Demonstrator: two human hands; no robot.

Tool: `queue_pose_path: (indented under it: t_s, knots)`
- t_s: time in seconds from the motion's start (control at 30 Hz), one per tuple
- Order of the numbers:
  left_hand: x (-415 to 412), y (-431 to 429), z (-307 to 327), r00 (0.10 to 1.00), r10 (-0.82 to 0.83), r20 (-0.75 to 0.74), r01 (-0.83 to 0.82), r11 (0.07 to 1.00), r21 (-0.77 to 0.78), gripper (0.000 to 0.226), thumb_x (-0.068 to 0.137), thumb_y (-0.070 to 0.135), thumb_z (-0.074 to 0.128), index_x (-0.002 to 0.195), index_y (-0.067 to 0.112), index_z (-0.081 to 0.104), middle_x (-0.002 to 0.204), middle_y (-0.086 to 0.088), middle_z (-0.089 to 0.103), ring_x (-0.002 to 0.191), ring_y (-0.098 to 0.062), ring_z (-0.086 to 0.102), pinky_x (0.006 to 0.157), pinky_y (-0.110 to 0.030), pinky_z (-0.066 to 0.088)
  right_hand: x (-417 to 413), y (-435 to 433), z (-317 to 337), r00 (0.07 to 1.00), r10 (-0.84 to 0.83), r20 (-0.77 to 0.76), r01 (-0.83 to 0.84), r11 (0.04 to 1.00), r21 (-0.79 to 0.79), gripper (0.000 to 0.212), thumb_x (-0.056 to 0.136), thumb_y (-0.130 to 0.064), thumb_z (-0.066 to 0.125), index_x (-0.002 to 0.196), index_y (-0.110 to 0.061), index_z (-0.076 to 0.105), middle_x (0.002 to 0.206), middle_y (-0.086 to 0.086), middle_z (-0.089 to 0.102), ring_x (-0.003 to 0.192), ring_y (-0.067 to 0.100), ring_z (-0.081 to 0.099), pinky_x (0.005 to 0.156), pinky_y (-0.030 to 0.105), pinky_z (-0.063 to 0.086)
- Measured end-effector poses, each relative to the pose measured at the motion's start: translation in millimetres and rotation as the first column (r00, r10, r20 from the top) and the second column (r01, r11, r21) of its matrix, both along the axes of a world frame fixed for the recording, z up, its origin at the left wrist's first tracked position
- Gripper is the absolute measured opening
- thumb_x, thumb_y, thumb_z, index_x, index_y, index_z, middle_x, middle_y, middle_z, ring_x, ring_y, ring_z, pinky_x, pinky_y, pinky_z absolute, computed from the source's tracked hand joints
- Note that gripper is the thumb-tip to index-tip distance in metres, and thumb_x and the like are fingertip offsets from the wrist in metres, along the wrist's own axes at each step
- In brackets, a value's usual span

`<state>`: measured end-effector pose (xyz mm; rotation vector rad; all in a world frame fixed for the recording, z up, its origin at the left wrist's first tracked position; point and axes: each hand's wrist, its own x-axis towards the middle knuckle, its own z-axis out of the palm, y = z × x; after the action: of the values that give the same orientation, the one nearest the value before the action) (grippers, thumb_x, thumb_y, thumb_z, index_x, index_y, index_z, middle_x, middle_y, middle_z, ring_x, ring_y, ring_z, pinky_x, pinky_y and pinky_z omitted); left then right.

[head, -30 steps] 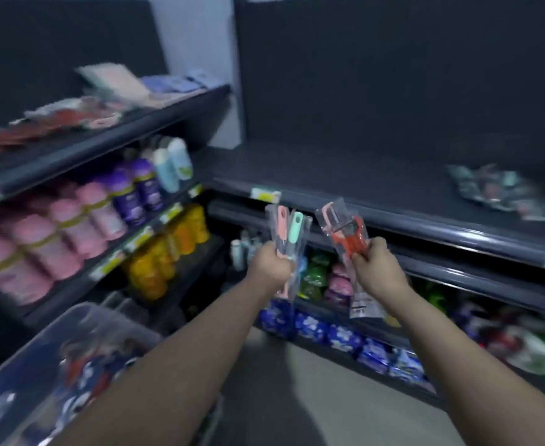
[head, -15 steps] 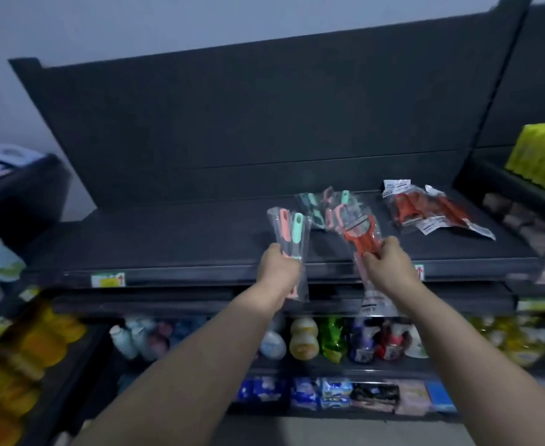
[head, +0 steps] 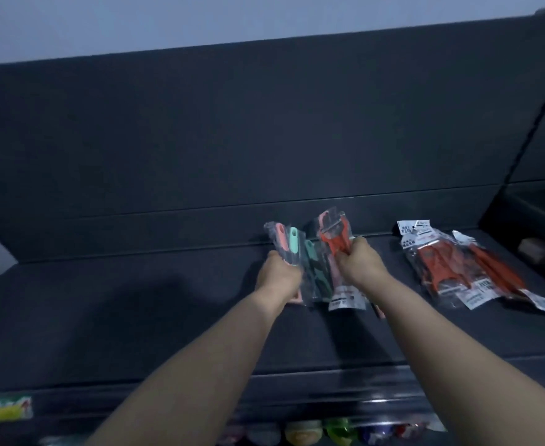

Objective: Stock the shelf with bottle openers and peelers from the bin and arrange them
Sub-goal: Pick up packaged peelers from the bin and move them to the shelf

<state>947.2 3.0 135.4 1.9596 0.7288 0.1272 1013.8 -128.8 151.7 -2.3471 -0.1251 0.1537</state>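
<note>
My left hand [head: 279, 274] grips a clear packet of bottle openers [head: 286, 242] with pink and mint handles, held upright over the dark shelf [head: 136, 317]. My right hand [head: 359, 264] grips a packet with a red peeler [head: 332, 236], its white label hanging below my wrist. Between my hands a packet of green and pink openers [head: 317, 278] lies on the shelf. Two packets of red peelers [head: 438, 268] lie on the shelf to the right.
The shelf's dark back panel [head: 264, 140] rises behind my hands. A price label [head: 4, 408] is on the front rail at the left. Coloured bottle tops [head: 338, 431] show on the shelf below. A neighbouring unit [head: 541, 220] stands at the right.
The view turned from the left shelves to this shelf and came closer. Both hands moved forward over the shelf with their packets, now just above the packet lying there.
</note>
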Motion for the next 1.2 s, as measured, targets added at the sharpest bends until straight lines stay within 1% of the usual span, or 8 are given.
queue_pose_path:
  t_s: [0.2,0.4,0.57,0.73,0.8,0.9,0.97,1.2]
  knots:
    - [21.8,16.2,-9.4,0.930,-0.097,-0.354,0.254,0.866,0.431,0.052,0.090,0.043,0.058,0.132,0.014,0.049,0.134,-0.007,0.048,0.126,-0.029,0.038,0.096,-0.038,0.040,24.5,9.2,-15.1,0.996,0.062,-0.072,-0.078,0.964,-0.254,0.042,0.091,-0.041,0.051,0.115,-0.008,0.061,0.123,0.018,0.055,0.107,0.034,0.058,0.090,0.036,0.046]
    - [44.5,-4.9,11.1,0.974,-0.185,-0.128,0.225,0.756,0.615,0.045,0.092,0.026,0.052,0.135,0.016,0.045,0.138,-0.006,0.043,0.125,-0.028,0.037,0.100,-0.041,0.039,34.5,-30.7,5.8,0.994,-0.036,0.105,0.047,0.993,-0.109,0.042,0.091,-0.035,0.056,0.124,-0.012,0.041,0.117,0.015,0.062,0.105,0.036,0.059,0.081,0.039,0.044]
    - [65.9,-54.5,14.0,0.934,-0.338,-0.113,0.332,0.709,0.623,0.037,0.091,0.022,0.053,0.129,0.022,0.055,0.136,-0.003,0.047,0.125,-0.026,0.039,0.102,-0.034,0.037,43.1,-100.4,6.4,0.973,-0.065,0.223,0.134,0.941,-0.310,0.061,0.092,-0.030,0.051,0.144,-0.018,0.021,0.123,0.014,0.060,0.109,0.036,0.058,0.081,0.041,0.044]
    - [80.1,-104.6,11.6,0.909,-0.395,-0.134,0.386,0.676,0.627,0.034,0.091,0.020,0.054,0.125,0.024,0.059,0.135,-0.003,0.050,0.129,-0.024,0.038,0.109,-0.032,0.030,55.9,-161.1,2.4,0.955,-0.077,0.287,0.156,0.952,-0.264,0.063,0.091,-0.032,0.052,0.146,-0.025,0.024,0.128,0.016,0.052,0.112,0.038,0.054,0.083,0.043,0.044]
    - [82.8,-119.2,12.7,0.908,-0.398,-0.131,0.387,0.677,0.627,0.035,0.092,0.019,0.054,0.126,0.024,0.058,0.135,-0.002,0.050,0.127,-0.023,0.039,0.106,-0.032,0.033,63.6,-177.3,-3.2,0.951,-0.076,0.301,0.191,0.907,-0.376,0.061,0.091,-0.033,0.050,0.147,-0.031,0.024,0.127,0.014,0.048,0.115,0.037,0.049,0.088,0.044,0.042]
    - [84.3,-134.8,16.6,0.918,-0.381,-0.111,0.361,0.686,0.632,0.034,0.093,0.019,0.053,0.126,0.024,0.058,0.135,-0.001,0.050,0.127,-0.022,0.038,0.104,-0.033,0.035,73.7,-192.4,-15.0,0.964,0.024,0.266,0.160,0.745,-0.648,0.045,0.092,-0.029,0.044,0.137,-0.034,0.042,0.134,0.008,0.040,0.122,0.030,0.036,0.095,0.046,0.035]
    - [83.8,-140.3,19.3,0.930,-0.353,-0.097,0.330,0.692,0.643,0.034,0.092,0.017,0.052,0.125,0.023,0.059,0.134,0.000,0.051,0.126,-0.021,0.039,0.103,-0.032,0.036,77.7,-196.5,-18.7,0.976,0.059,0.211,0.098,0.744,-0.661,0.039,0.093,-0.029,0.040,0.130,-0.033,0.050,0.136,0.006,0.040,0.124,0.029,0.034,0.097,0.047,0.033]
    - [61.9,-138.5,24.3,0.979,-0.134,-0.156,0.206,0.669,0.714,0.034,0.088,0.015,0.052,0.121,0.020,0.060,0.128,-0.005,0.053,0.123,-0.027,0.040,0.101,-0.038,0.039,67.5,-171.5,-2.2,0.853,0.367,0.372,-0.052,0.768,-0.638,0.041,0.088,-0.019,0.046,0.128,-0.025,0.051,0.135,0.004,0.045,0.125,0.028,0.038,0.096,0.044,0.034]
